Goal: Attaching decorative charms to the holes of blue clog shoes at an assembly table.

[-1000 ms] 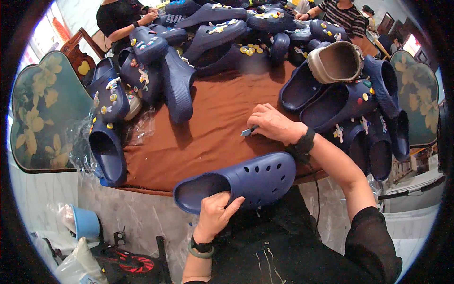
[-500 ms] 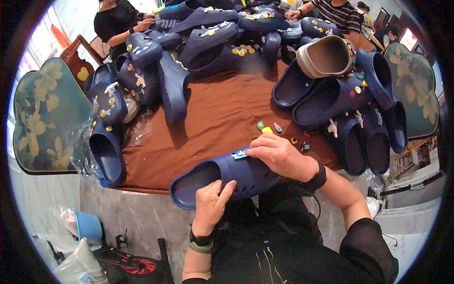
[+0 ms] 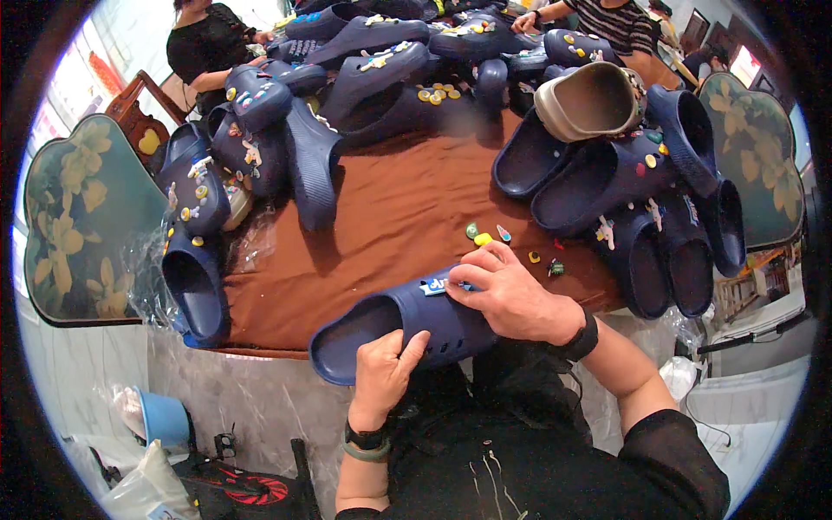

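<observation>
Your left hand (image 3: 381,377) is closed on a navy-blue foam clog with a backless heel (image 3: 425,316). Thumb lies against the outside of the upper; the other fingers are partly hidden, so the full wrap cannot be told. The clog is in front of your body at the near edge of the counter (image 3: 390,208), which is covered in creased brown cloth. Heel end points to your left, toe to your right; dark vent holes show on its near side. Cannot tell whether it touches the counter.

Your right hand (image 3: 520,299) is over the toe part. Thumb and forefinger are nearly together, pinching a small flat blue-and-white charm (image 3: 434,286) at the clog's upper, far side. Whether the charm is seated in a hole cannot be told.

Just beyond your right hand lie loose pieces: a round green charm (image 3: 471,230), a rounded yellow charm (image 3: 483,240), a teardrop-shaped multicoloured charm (image 3: 504,233) and a dark green charm (image 3: 555,269).

To your right, a taupe foam clog (image 3: 589,104) sits on top of navy clogs with coloured charms (image 3: 598,186). To your left, a navy clog with a ridged sole (image 3: 312,169) leans against another decorated pile. Two co-workers are at the far side.
</observation>
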Motion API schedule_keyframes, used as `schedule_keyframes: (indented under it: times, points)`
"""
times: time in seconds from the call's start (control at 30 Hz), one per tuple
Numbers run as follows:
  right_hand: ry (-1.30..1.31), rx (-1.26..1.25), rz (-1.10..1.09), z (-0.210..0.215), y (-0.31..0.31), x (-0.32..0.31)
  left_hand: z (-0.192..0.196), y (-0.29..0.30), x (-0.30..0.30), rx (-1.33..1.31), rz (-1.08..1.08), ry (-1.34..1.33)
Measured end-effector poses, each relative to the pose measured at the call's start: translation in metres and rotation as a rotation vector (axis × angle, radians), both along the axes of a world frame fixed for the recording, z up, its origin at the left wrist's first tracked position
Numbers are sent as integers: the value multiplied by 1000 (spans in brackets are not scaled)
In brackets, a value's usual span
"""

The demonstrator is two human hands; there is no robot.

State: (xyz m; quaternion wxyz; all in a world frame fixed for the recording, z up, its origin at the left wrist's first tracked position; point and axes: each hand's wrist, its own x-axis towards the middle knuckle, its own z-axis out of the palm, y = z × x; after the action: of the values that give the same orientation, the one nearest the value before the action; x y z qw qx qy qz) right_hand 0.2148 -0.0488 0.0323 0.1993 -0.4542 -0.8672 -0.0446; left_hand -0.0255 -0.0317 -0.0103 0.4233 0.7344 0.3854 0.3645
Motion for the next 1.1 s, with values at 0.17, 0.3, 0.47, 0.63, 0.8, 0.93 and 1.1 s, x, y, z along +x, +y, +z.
schedule_keyframes:
  times: [0.17, 0.3, 0.47, 0.63, 0.8, 0.93, 1.1]
  points:
    - [101, -26, 20, -6, 7, -3, 20, 0, 0, 21, 1, 85]
    - [-238, 108, -59, 5, 6, -18, 16, 3, 1, -27, -4, 74]
    - [143, -9, 41, -5, 21, 4, 2, 2, 0, -109, 3, -10]
    - [545, -211, 54, -5, 28, 26, 1, 2, -7, -80, 30, -10]
    - [472, -91, -296, -31, 34, 73, 13, 6, -19, -74, 101, 45]
    - [354, -21, -282, -48, 37, 68, 1, 12, -27, -50, 110, 2]
    - [127, -60, -407, -63, 42, 63, 4, 10, -22, -188, 76, -75]
